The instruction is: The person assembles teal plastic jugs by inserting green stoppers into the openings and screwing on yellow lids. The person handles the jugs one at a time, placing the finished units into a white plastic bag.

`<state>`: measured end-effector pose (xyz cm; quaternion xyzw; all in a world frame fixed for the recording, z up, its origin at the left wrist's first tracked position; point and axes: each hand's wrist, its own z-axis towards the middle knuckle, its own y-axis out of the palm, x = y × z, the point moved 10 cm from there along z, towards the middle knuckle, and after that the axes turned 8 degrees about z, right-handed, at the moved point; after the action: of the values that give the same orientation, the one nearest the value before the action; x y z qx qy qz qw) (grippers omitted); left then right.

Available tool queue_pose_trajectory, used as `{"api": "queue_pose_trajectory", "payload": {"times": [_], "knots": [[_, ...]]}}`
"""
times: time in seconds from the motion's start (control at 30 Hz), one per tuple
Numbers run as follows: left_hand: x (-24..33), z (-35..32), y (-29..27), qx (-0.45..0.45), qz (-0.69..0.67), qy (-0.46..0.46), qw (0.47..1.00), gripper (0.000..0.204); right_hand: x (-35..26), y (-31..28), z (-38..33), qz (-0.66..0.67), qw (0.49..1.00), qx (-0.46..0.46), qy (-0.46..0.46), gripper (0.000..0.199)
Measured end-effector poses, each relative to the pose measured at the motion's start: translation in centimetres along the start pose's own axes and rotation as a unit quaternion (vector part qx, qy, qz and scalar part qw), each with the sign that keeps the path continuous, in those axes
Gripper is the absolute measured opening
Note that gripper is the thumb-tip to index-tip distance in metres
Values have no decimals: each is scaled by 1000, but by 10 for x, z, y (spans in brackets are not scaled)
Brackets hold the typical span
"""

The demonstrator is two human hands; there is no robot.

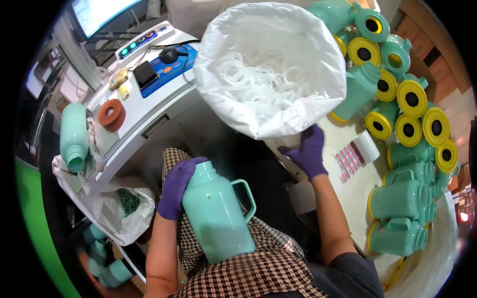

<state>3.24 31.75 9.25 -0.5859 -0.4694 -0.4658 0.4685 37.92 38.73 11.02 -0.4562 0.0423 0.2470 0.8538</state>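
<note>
jug [218, 213], mint green, lies tilted on our lap, our left hand [176, 188] wrapped around its neck. our right hand [309, 151], fingers spread, touches the white sack [298, 64] rim. one-handed, the jug could roll off; tugging might spill the rings [258, 77].

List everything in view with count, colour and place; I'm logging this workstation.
jug: one, mint green, on the lap, held
sack of rings: one, white, centre top
stacked jugs: many, mint green with yellow bases, right
label roll: one, white, right table
bottle: one, mint green, left bench
tape roll: one, orange, left bench
control panel: one, blue and white, upper left
left hand: purple glove, on the jug's neck
right hand: purple glove, at the sack's rim
</note>
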Motion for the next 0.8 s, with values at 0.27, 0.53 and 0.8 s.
{"api": "queue_pose_trajectory", "payload": {"times": [0.27,0.53,0.8], "knots": [[-20,-9,-15,43,-14,-7,999,41,39,-25,-48,74,995,-46,43,59],[7,-2,6,1,57,37,998,37,65,-24,-31,96,992,-64,48,30],[5,-9,1,26,60,13,998,41,124,-135,-4,80,966,238,53,18]]}}
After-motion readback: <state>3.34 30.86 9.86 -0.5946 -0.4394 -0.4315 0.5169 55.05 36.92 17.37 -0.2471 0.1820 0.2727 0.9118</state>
